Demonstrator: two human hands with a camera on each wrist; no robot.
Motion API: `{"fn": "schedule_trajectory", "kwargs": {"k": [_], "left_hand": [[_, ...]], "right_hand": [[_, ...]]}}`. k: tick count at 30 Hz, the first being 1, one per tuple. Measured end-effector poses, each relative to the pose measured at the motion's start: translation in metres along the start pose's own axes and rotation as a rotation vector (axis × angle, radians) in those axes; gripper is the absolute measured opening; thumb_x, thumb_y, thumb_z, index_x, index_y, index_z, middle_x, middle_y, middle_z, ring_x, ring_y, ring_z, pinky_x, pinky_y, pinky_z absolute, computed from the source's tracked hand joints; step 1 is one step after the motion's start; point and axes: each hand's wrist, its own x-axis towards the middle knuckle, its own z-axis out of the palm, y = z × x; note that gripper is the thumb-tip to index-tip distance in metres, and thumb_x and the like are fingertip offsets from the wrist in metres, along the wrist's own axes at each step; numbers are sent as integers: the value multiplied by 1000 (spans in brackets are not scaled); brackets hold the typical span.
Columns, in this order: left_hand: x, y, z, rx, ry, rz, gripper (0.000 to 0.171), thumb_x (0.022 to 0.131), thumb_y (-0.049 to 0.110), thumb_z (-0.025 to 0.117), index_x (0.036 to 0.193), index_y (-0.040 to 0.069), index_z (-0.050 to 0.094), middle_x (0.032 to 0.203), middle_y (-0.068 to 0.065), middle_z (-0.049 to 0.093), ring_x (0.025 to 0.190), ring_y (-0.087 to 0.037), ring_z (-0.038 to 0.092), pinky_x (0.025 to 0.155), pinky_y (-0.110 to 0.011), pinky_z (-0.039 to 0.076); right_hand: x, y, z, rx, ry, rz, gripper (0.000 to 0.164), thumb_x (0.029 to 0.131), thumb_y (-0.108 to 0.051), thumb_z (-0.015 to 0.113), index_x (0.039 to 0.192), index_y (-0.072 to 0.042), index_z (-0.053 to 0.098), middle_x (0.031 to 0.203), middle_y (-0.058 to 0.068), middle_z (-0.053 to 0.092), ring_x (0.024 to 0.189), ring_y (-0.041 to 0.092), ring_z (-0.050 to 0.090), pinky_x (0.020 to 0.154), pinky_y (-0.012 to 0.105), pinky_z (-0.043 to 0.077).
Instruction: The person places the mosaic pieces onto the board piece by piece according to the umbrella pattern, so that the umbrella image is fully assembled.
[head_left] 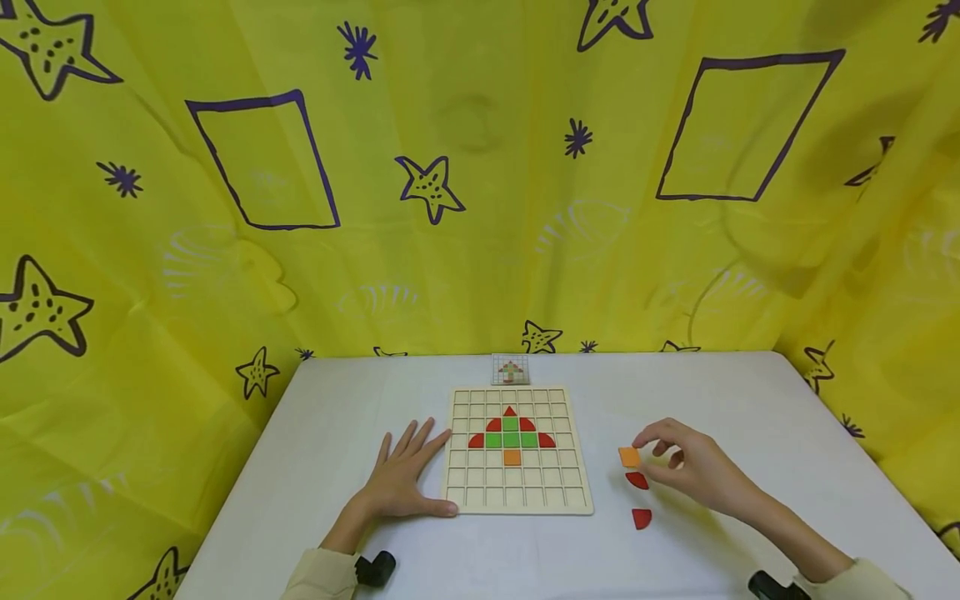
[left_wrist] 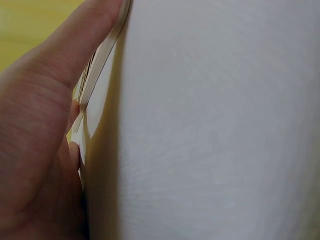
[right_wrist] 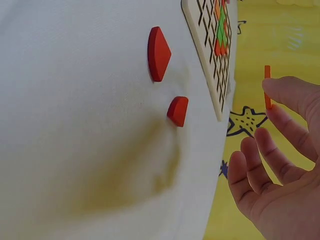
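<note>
My right hand [head_left: 693,467] pinches an orange square tile [head_left: 629,457] between thumb and forefinger, and the right wrist view shows that tile [right_wrist: 267,87] edge-on, raised off the table. Two red quarter-round tiles lie near it: one red tile [head_left: 637,481] just below the hand, another red tile [head_left: 641,519] closer to the front. My left hand [head_left: 401,479] lies with fingers spread at the left edge of a pale wooden grid board [head_left: 517,497], thumb at its near corner. On the board sit green squares [head_left: 511,439], red pieces [head_left: 510,412] and one orange square [head_left: 512,457].
A small picture card [head_left: 510,369] with a similar tile pattern lies behind the board. The white table [head_left: 360,400] ends at a yellow curtain [head_left: 480,275] printed with stars and other shapes. Dark devices [head_left: 375,569] are worn at both wrists.
</note>
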Motion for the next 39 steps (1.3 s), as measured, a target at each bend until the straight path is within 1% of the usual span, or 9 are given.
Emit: {"fn": "schedule_trajectory", "kwargs": {"k": [7, 11, 16, 19, 23, 28, 34, 38, 39], "left_hand": [[0, 1, -2, -8, -6, 6, 122, 62, 84, 75, 163, 30, 31, 173, -3, 12, 159, -32, 0, 120, -67, -8], [0, 1, -3, -19, 1, 16, 122, 63, 83, 76, 163, 30, 31, 173, -3, 12, 159, -33, 0, 119, -67, -8], [1, 0, -2, -15, 4, 25, 122, 63, 84, 75, 163, 30, 30, 173, -3, 12, 159, -32, 0, 120, -67, -8], [0, 0, -2, -16, 6, 26, 122, 63, 84, 75, 163, 30, 31, 173, -3, 12, 159, -32, 0, 120, -67, -8], [0, 0, -2, -15, 8, 23, 122, 63, 84, 75, 163, 30, 31, 172, -3, 12, 159, -32, 0, 120, -67, -7], [0, 0, -1, -13, 7, 21, 121, 63, 84, 75, 163, 30, 31, 172, -3, 12, 159, -32, 1, 120, -67, -7], [-1, 1, -2, -23, 9, 20, 121, 63, 82, 77, 162, 30, 32, 172, -4, 13, 159, -33, 1, 120, -67, -8], [-1, 1, -3, -16, 7, 25, 120, 64, 82, 77, 163, 29, 32, 172, -5, 14, 159, -33, 2, 120, -67, -8], [-2, 2, -3, -18, 11, 34, 120, 65, 81, 77, 163, 28, 32, 172, -7, 15, 158, -36, 3, 119, -69, -7]], "right_hand": [[12, -6, 12, 36, -32, 29, 25, 84, -11, 86, 103, -19, 71, 104, -1, 67, 84, 14, 60, 67, 28, 56], [21, -12, 23, 54, -59, 53, 24, 85, -11, 85, 103, -19, 71, 105, -2, 67, 86, 15, 60, 68, 28, 56], [33, -21, 39, 79, -87, 68, 23, 86, -8, 82, 104, -17, 71, 106, 1, 67, 87, 17, 61, 69, 29, 57], [40, -26, 49, 91, -108, 86, 22, 86, -9, 82, 104, -17, 71, 108, 0, 67, 88, 17, 60, 70, 28, 56], [48, -31, 61, 110, -131, 79, 20, 87, -13, 82, 104, -15, 71, 110, 0, 67, 88, 21, 61, 70, 27, 56], [56, -36, 77, 139, -145, 87, 20, 88, -14, 82, 105, -13, 71, 109, 2, 67, 89, 25, 62, 69, 25, 55], [61, -42, 94, 173, -146, 100, 19, 88, -12, 81, 104, -10, 71, 107, 3, 67, 89, 25, 62, 70, 25, 55], [63, -47, 103, 185, -142, 112, 19, 87, -11, 81, 104, -10, 71, 105, 1, 66, 88, 23, 61, 70, 24, 54], [63, -48, 105, 191, -140, 112, 19, 87, -10, 81, 103, -11, 71, 105, 1, 66, 87, 23, 60, 69, 24, 53]]}}
